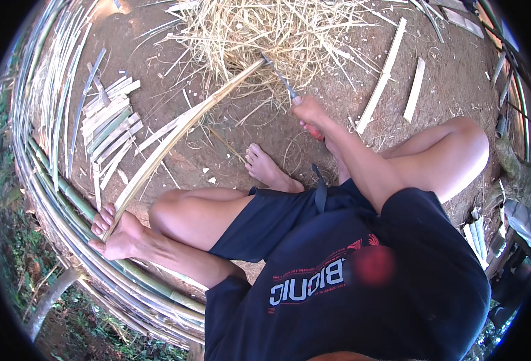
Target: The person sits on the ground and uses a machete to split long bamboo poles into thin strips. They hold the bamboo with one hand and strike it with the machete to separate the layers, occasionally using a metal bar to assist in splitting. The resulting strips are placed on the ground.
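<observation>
A long pale bamboo strip point(175, 131) slants from the lower left up to the top middle. My left hand point(120, 234) is closed round its near end, beside my bent left knee. In my right hand point(309, 112) is a knife point(285, 82); part of its red handle shows below my fist. The narrow blade points up and left, and its tip meets the far end of the strip, over a heap of thin shavings point(241, 33). Whether the edge has bitten into the bamboo is too small to tell.
Short split pieces point(110, 123) lie stacked on the earth floor at left, near long thin slats point(52, 90). Bamboo poles point(139, 277) form a low edge at lower left. Two flat strips, one longer point(382, 78) and one shorter point(414, 90), lie at right. My bare foot point(268, 168) rests mid-floor.
</observation>
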A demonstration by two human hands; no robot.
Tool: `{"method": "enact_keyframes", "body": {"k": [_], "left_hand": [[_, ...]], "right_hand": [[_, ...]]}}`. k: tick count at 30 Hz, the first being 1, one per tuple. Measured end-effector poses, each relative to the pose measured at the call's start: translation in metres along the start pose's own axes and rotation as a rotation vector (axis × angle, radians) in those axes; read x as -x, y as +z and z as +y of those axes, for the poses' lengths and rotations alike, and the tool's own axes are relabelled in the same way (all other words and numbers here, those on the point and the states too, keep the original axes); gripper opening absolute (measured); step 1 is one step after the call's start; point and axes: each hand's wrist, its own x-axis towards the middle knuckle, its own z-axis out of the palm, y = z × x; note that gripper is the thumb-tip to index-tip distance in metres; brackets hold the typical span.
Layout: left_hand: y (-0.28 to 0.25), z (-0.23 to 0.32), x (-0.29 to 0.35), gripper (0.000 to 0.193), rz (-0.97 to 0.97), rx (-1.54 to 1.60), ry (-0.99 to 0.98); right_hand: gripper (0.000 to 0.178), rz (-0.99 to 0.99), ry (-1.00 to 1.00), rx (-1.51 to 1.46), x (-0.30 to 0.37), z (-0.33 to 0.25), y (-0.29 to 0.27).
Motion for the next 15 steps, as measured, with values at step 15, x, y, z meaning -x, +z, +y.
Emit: {"method": "enact_keyframes", "body": {"k": [15], "left_hand": [[-0.020, 0.004, -0.015, 0.024, 0.051, -0.076, -0.012]], "right_hand": [[0.014, 0.038, -0.373, 0.522, 0.057, -0.013, 0.029]]}}
